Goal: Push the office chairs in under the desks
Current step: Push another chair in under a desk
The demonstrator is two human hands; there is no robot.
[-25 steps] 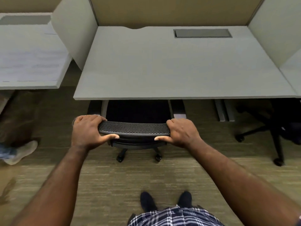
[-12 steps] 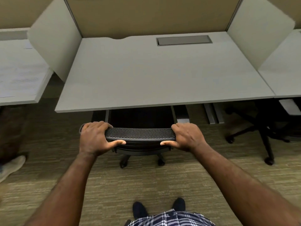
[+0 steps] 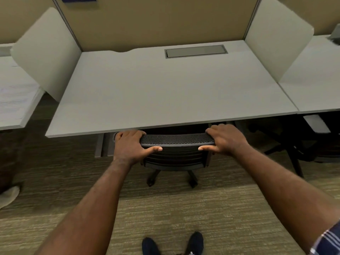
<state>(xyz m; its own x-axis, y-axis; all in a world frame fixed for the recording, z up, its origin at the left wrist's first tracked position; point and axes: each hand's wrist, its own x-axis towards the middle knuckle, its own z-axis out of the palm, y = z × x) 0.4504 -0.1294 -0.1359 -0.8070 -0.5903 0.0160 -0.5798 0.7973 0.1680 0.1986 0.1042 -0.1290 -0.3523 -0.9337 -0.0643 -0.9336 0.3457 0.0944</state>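
Left hand (image 3: 129,147) and right hand (image 3: 225,140) both closed over the top rail of the chair (image 3: 176,144), fingers curled over the far side, thumbs pressed along the near edge. Change over the last second: the chair's backrest has gone from well clear of the desk (image 3: 165,92) edge to just under it, seat no longer visible, knuckles now touching or almost touching the edge at frame center. Means this chair is nearly home; probably only a last nudge or a release left. Chair sits dead center, directly ahead of both arms, hands at its two upper corners, casters (image 3: 150,182) on the carpet (image 3: 184,208) below. A second chair (image 3: 294,150) at right frame edge looks partly out from the next desk, though it's dark there and hard to tell.
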